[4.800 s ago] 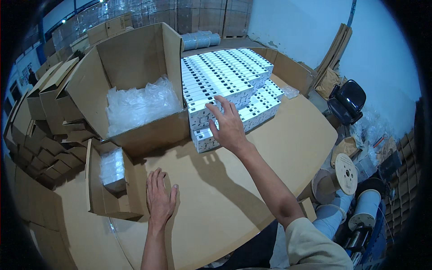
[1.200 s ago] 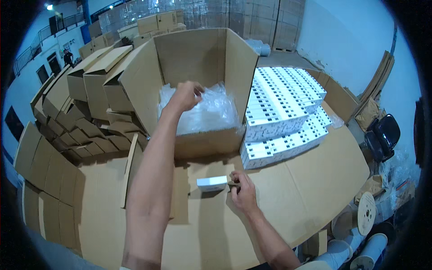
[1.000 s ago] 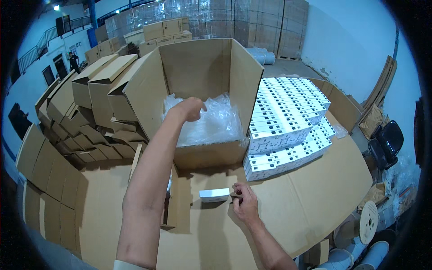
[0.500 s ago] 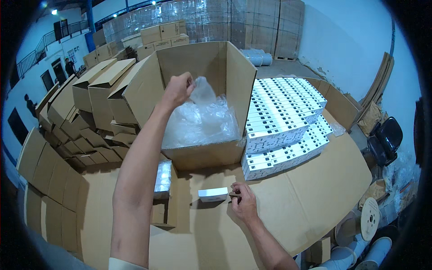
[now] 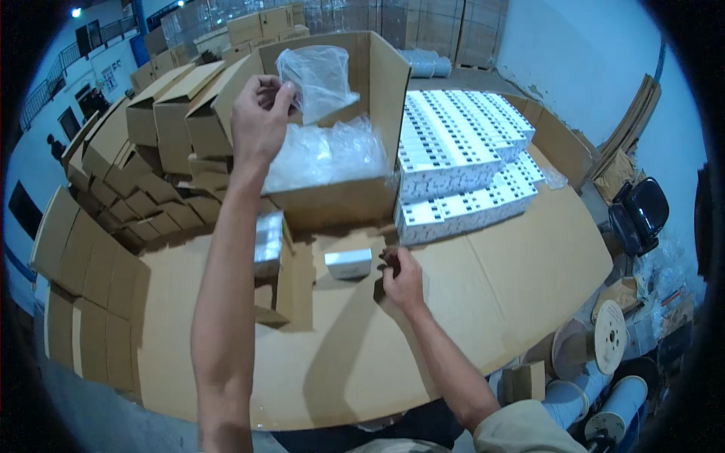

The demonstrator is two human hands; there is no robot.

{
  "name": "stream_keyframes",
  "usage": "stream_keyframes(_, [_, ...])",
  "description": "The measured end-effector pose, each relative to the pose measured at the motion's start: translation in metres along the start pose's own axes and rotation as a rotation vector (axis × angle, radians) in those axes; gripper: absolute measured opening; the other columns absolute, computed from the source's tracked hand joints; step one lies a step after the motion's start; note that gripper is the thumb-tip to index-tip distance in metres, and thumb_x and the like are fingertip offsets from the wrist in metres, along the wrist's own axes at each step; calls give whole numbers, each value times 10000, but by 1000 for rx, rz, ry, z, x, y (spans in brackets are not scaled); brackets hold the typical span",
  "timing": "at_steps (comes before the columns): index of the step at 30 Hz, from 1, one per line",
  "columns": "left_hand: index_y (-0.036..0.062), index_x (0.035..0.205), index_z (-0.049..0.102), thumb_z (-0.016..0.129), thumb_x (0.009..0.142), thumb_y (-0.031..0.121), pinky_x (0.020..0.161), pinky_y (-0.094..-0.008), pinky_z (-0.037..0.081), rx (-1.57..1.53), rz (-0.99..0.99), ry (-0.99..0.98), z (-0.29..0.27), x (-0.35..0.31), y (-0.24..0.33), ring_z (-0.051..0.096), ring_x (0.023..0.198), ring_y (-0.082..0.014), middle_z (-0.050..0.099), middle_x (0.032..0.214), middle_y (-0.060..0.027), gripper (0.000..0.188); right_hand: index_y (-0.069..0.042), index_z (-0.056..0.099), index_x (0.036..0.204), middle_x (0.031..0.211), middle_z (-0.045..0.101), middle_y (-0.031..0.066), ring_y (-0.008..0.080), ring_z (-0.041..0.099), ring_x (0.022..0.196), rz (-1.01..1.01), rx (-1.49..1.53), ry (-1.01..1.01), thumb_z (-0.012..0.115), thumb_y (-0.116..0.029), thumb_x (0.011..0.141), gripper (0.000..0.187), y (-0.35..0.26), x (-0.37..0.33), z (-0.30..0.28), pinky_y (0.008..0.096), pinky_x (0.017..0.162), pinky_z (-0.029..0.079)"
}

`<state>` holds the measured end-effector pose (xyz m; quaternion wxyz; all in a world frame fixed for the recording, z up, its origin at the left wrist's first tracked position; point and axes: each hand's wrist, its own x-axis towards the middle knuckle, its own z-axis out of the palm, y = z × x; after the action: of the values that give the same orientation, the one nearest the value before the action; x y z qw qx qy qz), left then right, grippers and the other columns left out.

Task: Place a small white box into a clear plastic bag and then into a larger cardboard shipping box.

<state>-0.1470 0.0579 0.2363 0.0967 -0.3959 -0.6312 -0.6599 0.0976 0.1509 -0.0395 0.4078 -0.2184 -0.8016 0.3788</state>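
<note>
My left hand (image 5: 260,117) is raised over the big carton, closed on the edge of a clear plastic bag (image 5: 317,79) that spreads out beside my fingers. Below it, more clear plastic bags (image 5: 325,158) lie heaped inside the open cardboard carton (image 5: 332,204). On the cardboard-covered table, a small white box (image 5: 348,264) sits by itself. Just right of it, apart from it, my right hand (image 5: 402,279) rests low over the table with bent, parted fingers. Nothing plainly shows between them.
Stacked white boxes (image 5: 453,162) stand right of the carton. A narrow cardboard box (image 5: 283,302) with shiny wrapped contents is partly behind my left forearm. Many brown cartons (image 5: 162,136) pile up at left. A dark chair (image 5: 638,215) and cable spools (image 5: 610,337) are at right.
My left hand has lifted the plastic bag up and slightly left, out of the heap. My right hand stays beside the white box. The whole view has shifted, so the table appears higher.
</note>
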Motion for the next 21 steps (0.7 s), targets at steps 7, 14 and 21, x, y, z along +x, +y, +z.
stream_keyframes(7, [34, 974, 562, 595, 1008, 228, 645, -213, 386, -193, -309, -73, -8, -190, 20, 460, 744, -47, 512, 846, 34, 200, 12, 575, 1023, 939, 674, 103, 156, 665, 843, 279, 498, 31, 525, -46, 975, 91, 11, -17, -3, 302, 780, 534])
stream_keyframes(14, [68, 961, 472, 569, 1017, 126, 694, -211, 399, -331, -542, -135, -9, -319, -47, 454, 795, -44, 469, 868, 32, 126, -9, 582, 1167, 936, 638, 67, 110, 616, 781, 374, 1001, -406, 557, -302, 1007, 335, -31, -35, -32, 256, 678, 512])
stream_keyframes(21, [58, 970, 450, 634, 966, 60, 819, -227, 460, -399, -612, -193, 3, -336, -71, 516, 891, -82, 499, 973, 0, 184, 16, 649, 1032, 888, 667, 42, 98, 608, 785, 218, 417, -522, 761, -109, 861, 240, -40, -45, -21, 271, 716, 516])
